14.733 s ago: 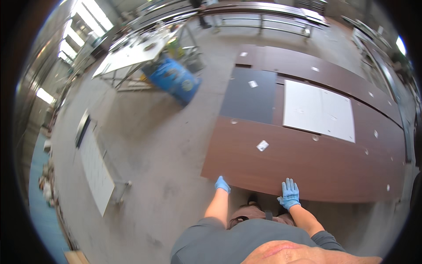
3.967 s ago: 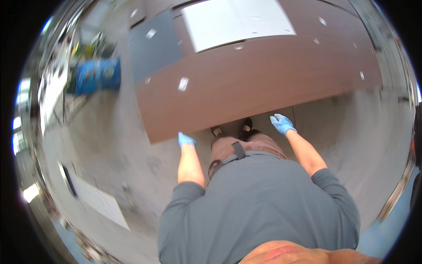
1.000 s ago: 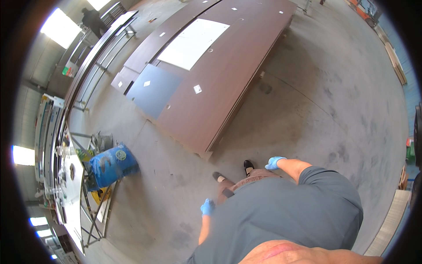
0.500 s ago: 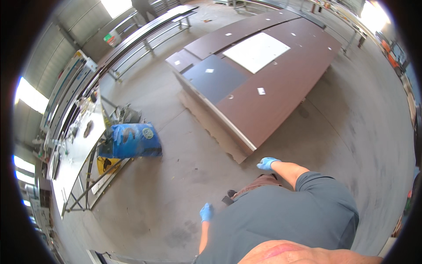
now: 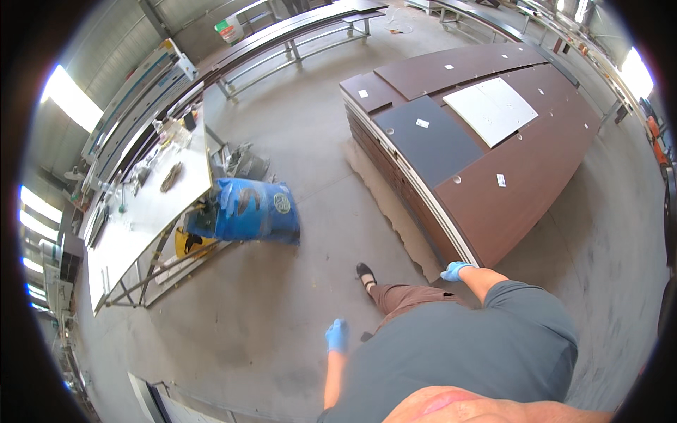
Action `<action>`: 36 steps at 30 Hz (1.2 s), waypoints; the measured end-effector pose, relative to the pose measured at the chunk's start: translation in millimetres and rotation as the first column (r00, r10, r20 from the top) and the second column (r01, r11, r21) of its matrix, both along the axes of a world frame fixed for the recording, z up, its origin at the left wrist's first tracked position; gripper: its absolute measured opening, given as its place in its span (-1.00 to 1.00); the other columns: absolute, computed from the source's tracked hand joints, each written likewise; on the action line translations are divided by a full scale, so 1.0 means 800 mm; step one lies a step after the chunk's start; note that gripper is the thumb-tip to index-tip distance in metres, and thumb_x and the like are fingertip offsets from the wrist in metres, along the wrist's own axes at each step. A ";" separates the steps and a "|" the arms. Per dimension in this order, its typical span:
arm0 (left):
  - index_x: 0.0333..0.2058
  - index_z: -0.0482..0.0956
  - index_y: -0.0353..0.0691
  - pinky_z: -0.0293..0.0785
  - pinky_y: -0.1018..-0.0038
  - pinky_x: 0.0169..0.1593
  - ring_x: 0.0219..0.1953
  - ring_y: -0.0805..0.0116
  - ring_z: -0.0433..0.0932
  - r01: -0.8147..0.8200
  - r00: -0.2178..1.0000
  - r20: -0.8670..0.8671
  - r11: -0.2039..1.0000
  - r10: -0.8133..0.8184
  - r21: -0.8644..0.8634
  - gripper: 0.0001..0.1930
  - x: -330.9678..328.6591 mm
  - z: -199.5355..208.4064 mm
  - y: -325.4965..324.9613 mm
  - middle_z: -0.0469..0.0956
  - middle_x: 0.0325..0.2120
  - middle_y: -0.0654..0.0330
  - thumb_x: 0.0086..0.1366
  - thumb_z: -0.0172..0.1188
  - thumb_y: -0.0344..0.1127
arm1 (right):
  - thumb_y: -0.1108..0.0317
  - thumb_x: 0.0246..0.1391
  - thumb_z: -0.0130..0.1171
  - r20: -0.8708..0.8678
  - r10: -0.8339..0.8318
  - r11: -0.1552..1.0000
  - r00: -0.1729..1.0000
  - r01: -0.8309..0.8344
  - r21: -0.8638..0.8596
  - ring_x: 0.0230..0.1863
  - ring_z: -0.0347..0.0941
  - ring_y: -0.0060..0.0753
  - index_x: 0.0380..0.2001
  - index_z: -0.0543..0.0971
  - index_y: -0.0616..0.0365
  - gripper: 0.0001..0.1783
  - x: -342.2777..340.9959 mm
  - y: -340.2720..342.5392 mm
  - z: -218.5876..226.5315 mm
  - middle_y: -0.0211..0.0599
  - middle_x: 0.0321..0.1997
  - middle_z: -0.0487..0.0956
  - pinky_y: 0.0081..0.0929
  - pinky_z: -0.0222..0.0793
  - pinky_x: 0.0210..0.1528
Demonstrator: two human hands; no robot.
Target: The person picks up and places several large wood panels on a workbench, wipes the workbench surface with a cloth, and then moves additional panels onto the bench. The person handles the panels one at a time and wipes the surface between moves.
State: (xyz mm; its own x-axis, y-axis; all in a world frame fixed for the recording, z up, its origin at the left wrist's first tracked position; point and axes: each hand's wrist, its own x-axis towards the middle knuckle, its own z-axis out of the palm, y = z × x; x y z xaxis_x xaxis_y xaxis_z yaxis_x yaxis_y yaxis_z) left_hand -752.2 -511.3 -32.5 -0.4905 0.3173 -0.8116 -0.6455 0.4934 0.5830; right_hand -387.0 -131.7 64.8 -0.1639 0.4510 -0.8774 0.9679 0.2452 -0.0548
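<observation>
My left hand, in a blue glove, hangs over the grey floor with its fingers curled in and nothing seen in it. My right hand, also blue-gloved, is at the near corner of a stack of large brown panels. Its fingers are curled, and I see nothing held. Whether the hand touches the stack's edge I cannot tell. On top of the stack lie a white panel and a dark grey panel. Small white labels are stuck on several panels.
To the left stands a white-topped worktable with tools and scraps on it. A bulging blue sack sits at its end, beside a yellow bag. Long dark boards rest on a metal stand at the back. Torn cardboard juts from under the stack.
My view has swung left, and the stack now appears farther right and nearer to my right hand. One of my feet has come forward into view. Both hands stay lowered.
</observation>
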 end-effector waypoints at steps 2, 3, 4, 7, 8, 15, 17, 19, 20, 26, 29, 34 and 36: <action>-0.06 0.73 -0.29 0.58 0.26 0.02 -0.01 0.25 0.69 0.270 0.946 -0.171 0.961 -0.277 -0.063 -0.57 -0.047 0.002 0.002 0.75 -0.10 0.06 0.46 0.17 0.00 | -0.16 0.32 0.03 0.070 -0.034 0.998 0.997 0.030 0.063 0.43 0.45 0.05 0.30 0.59 0.09 -0.30 -0.033 0.037 0.000 -0.01 0.39 0.55 -0.05 0.36 0.40; -0.07 0.74 -0.26 0.58 0.32 0.00 -0.05 0.30 0.69 0.448 0.824 -0.247 0.853 -0.510 -0.268 -0.56 -0.073 0.005 0.003 0.75 -0.16 0.09 0.47 0.14 0.02 | -0.17 0.32 0.03 0.026 -0.070 0.996 0.997 0.068 0.058 0.44 0.43 0.06 0.30 0.59 0.12 -0.29 -0.065 0.063 0.004 0.00 0.39 0.55 -0.04 0.34 0.41; -0.08 0.74 -0.26 0.58 0.33 -0.01 -0.05 0.30 0.69 0.460 0.806 -0.278 0.848 -0.523 -0.263 -0.57 -0.088 0.010 -0.003 0.75 -0.17 0.10 0.47 0.14 0.02 | -0.17 0.32 0.03 0.011 -0.105 0.994 0.994 0.104 0.043 0.45 0.42 0.08 0.29 0.59 0.15 -0.28 -0.099 0.089 0.008 0.01 0.39 0.54 -0.03 0.32 0.42; -0.10 0.73 -0.25 0.58 0.33 -0.02 -0.07 0.30 0.69 0.332 0.917 -0.120 0.895 -0.380 -0.297 -0.57 -0.153 0.021 0.001 0.74 -0.19 0.11 0.47 0.12 0.02 | -0.18 0.32 0.00 -0.107 -0.031 0.999 0.994 0.029 -0.015 0.43 0.44 0.11 0.26 0.60 0.21 -0.26 -0.230 0.135 0.025 0.07 0.38 0.55 0.00 0.33 0.41; -0.11 0.73 -0.24 0.58 0.33 -0.03 -0.08 0.30 0.69 0.275 0.946 -0.086 0.915 -0.312 -0.296 -0.58 -0.178 0.028 0.007 0.74 -0.20 0.11 0.47 0.12 0.02 | -0.19 0.32 -0.02 -0.174 0.011 1.000 0.985 -0.012 -0.005 0.39 0.47 0.11 0.24 0.62 0.22 -0.26 -0.283 0.150 0.031 0.11 0.35 0.56 0.01 0.34 0.39; -0.15 0.73 -0.22 0.57 0.34 -0.06 -0.12 0.30 0.68 0.116 0.993 -0.003 0.948 -0.122 -0.296 -0.59 -0.357 0.040 0.115 0.73 -0.25 0.14 0.48 0.08 0.01 | -0.09 0.34 -0.04 -0.510 0.152 0.984 0.847 -0.179 -0.002 0.41 0.44 0.06 0.31 0.57 0.08 -0.34 -0.619 0.228 0.082 0.00 0.36 0.57 -0.06 0.30 0.42; -0.17 0.73 -0.21 0.57 0.34 -0.07 -0.14 0.30 0.68 0.126 0.992 0.008 0.949 -0.130 -0.290 -0.59 -0.413 0.032 0.150 0.73 -0.26 0.15 0.49 0.07 0.01 | -0.08 0.34 -0.03 -0.555 0.109 0.988 0.824 -0.154 -0.033 0.40 0.44 0.06 0.31 0.57 0.05 -0.35 -0.676 0.242 0.093 -0.04 0.37 0.57 -0.06 0.31 0.42; -0.18 0.73 -0.20 0.57 0.34 -0.08 -0.15 0.30 0.68 0.152 0.988 0.011 0.947 -0.156 -0.283 -0.59 -0.476 0.026 0.189 0.72 -0.28 0.16 0.49 0.06 0.01 | -0.09 0.34 -0.04 -0.499 0.152 0.980 0.853 -0.194 -0.033 0.40 0.45 0.08 0.31 0.57 0.05 -0.35 -0.712 0.266 0.100 -0.04 0.37 0.57 -0.06 0.32 0.42; -0.19 0.72 -0.20 0.57 0.34 -0.08 -0.15 0.30 0.68 0.175 0.984 0.014 0.945 -0.178 -0.276 -0.59 -0.506 0.024 0.213 0.72 -0.29 0.16 0.49 0.06 0.01 | -0.10 0.34 -0.04 -0.453 0.166 0.979 0.876 -0.202 -0.031 0.40 0.45 0.08 0.31 0.57 0.05 -0.35 -0.719 0.278 0.100 -0.04 0.37 0.56 -0.06 0.32 0.41; -0.23 0.72 -0.17 0.57 0.35 -0.11 -0.19 0.30 0.68 0.540 0.788 -0.135 0.779 -0.601 -0.319 -0.59 -0.721 0.023 0.427 0.71 -0.33 0.18 0.50 0.02 0.00 | -0.14 0.32 -0.04 -0.212 -0.145 0.989 0.966 0.145 -0.013 0.39 0.46 0.08 0.26 0.62 0.06 -0.33 -0.695 0.373 0.061 -0.03 0.38 0.56 -0.06 0.34 0.39; -0.38 0.63 -0.12 0.49 0.30 -0.36 -0.43 0.27 0.60 0.756 0.176 -0.464 0.421 -0.868 -0.501 -0.62 -0.818 0.027 0.582 0.62 -0.48 0.31 0.52 -0.07 -0.10 | -0.18 0.31 -0.01 -0.172 -0.493 0.864 0.853 0.503 0.018 0.39 0.47 0.09 0.24 0.63 0.11 -0.30 -0.663 0.402 0.035 0.02 0.38 0.56 -0.08 0.33 0.40; -0.11 0.72 -0.14 0.58 0.22 -0.09 -0.19 0.17 0.71 0.374 0.914 -0.178 0.927 -0.366 0.016 -0.67 -0.891 0.052 0.841 0.75 -0.19 0.17 0.51 0.15 -0.01 | -0.25 0.27 0.07 0.028 -0.582 0.813 0.812 0.582 0.015 0.48 0.38 0.07 0.32 0.57 0.14 -0.21 -0.660 0.457 0.008 0.01 0.46 0.48 -0.08 0.26 0.46; -0.11 0.72 -0.15 0.58 0.21 -0.05 -0.16 0.18 0.71 0.335 0.932 -0.170 0.939 -0.319 0.075 -0.66 -0.905 0.068 0.916 0.75 -0.19 0.17 0.52 0.14 -0.02 | -0.25 0.25 0.09 0.022 -0.548 0.836 0.836 0.548 -0.030 0.50 0.36 0.04 0.34 0.57 0.06 -0.22 -0.683 0.506 0.004 -0.04 0.47 0.47 -0.07 0.26 0.47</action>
State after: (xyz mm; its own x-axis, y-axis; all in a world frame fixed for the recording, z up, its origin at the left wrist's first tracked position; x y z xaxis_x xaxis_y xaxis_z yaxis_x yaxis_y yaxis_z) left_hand -1476.5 221.5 21.8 -0.4613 0.5571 -0.6905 -0.3574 0.5957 0.7193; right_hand -933.5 273.5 67.6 0.1115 0.4338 -0.8941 0.9441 -0.3271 -0.0410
